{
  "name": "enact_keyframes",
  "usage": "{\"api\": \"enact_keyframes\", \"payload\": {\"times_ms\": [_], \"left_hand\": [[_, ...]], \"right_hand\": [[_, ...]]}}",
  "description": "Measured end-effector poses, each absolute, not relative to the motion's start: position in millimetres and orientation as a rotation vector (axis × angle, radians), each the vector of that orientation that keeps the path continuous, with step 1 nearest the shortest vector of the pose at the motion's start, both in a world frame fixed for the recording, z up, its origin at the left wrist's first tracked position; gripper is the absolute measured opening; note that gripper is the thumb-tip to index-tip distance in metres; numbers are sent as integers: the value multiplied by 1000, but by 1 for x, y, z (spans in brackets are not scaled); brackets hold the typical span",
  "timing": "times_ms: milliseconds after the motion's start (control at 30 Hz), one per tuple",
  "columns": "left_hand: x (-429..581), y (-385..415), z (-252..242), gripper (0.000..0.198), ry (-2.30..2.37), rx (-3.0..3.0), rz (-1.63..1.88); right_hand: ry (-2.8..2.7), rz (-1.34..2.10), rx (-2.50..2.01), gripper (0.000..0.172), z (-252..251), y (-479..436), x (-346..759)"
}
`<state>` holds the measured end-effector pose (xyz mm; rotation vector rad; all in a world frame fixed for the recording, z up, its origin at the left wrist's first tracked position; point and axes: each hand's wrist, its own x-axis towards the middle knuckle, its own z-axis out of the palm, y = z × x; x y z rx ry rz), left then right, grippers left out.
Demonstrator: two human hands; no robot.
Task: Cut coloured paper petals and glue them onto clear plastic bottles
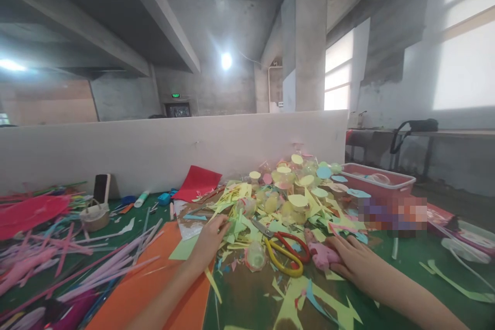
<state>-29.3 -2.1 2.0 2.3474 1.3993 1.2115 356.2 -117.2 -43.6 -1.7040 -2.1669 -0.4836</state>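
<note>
My left hand rests at the left side of a heap of yellow and green paper scraps, its fingers bent and slightly apart, with nothing visible in them. My right hand closes on the near end of a lumpy pink object, whose exact kind I cannot make out. Between the hands lie scissors with one yellow and one red handle loop, blades pointing to the upper left. A small clear round cup with a reddish rim sits left of the scissors.
Clear rounded pieces topped with paper discs are piled behind the scraps. An orange sheet lies under my left arm, with pink straws beside it. A pink bin stands back right. A white partition borders the table.
</note>
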Motion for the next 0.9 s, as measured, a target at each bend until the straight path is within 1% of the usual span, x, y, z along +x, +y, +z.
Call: {"api": "enact_keyframes", "payload": {"times_ms": [100, 133, 200, 300, 400, 467, 533, 600, 700, 767, 900], "left_hand": [[-26, -6, 7, 13, 1412, 2304, 1244], [-25, -8, 8, 14, 1414, 2291, 1256], [-21, -11, 12, 16, 1415, 2268, 1283], [-15, -17, 16, 18, 1409, 2252, 1307], [-6, -23, 20, 22, 1376, 2255, 1302], [0, -30, 24, 22, 1336, 2265, 1289], [6, -40, 28, 20, 1288, 2260, 1270], [10, -49, 33, 19, 1247, 2222, 1258], [15, -58, 40, 20, 1181, 2132, 1261], [16, -58, 41, 22, 1150, 2083, 1277], [18, -50, 41, 25, 1212, 2017, 1317]], "right_hand": [[-2187, -674, -1718, 41, -33, -119, 347], [-2180, -739, -1698, 42, -25, -120, 339], [-2192, -802, -1625, 38, -2, -123, 313], [-2273, -734, -1427, 25, 39, -121, 259], [-2286, -725, -1275, 27, 64, -110, 212], [-2277, -720, -1248, 28, 68, -99, 194], [-2259, -678, -1282, 23, 64, -90, 186], [-2240, -595, -1308, 18, 58, -85, 186], [-2208, -450, -1290, 17, 53, -85, 192], [-2191, -376, -1252, 19, 53, -87, 196], [-2150, -268, -1203, 33, 56, -89, 198]]}}
